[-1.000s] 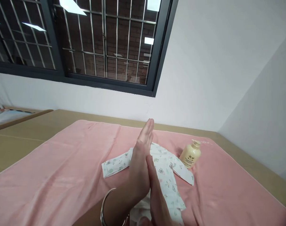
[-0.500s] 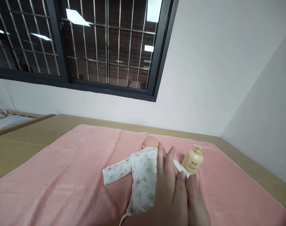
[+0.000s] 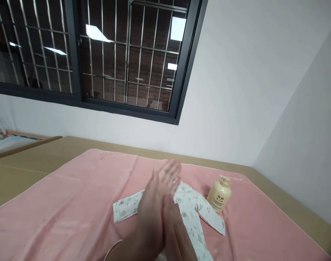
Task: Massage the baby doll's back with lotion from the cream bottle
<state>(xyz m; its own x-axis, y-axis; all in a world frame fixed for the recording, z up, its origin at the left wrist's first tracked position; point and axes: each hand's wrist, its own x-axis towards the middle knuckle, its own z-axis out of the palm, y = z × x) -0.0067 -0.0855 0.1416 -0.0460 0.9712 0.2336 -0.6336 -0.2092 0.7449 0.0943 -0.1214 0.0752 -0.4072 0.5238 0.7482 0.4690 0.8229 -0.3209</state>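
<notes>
My left hand (image 3: 150, 214) and my right hand (image 3: 175, 226) are pressed palm to palm above the bed, fingers stretched out and slightly blurred. Neither holds anything. A thin band circles my left wrist. Behind and below the hands lies a doll in a white long-sleeved baby outfit (image 3: 192, 221) printed with small green figures; its sleeves spread to both sides. My hands cover its head and part of its body. To the right of the doll stands a pale yellow pump bottle (image 3: 220, 194) with dark print.
A pink sheet (image 3: 81, 195) with creases covers most of the tan surface (image 3: 45, 156). White walls (image 3: 225, 87) rise behind and at the right. A dark-framed window (image 3: 127, 105) with metal bars is at the back left.
My joined hands have moved left and slid against each other. The doll's right-hand sleeve now shows, while its head has become hidden behind them. The view has tilted up slightly.
</notes>
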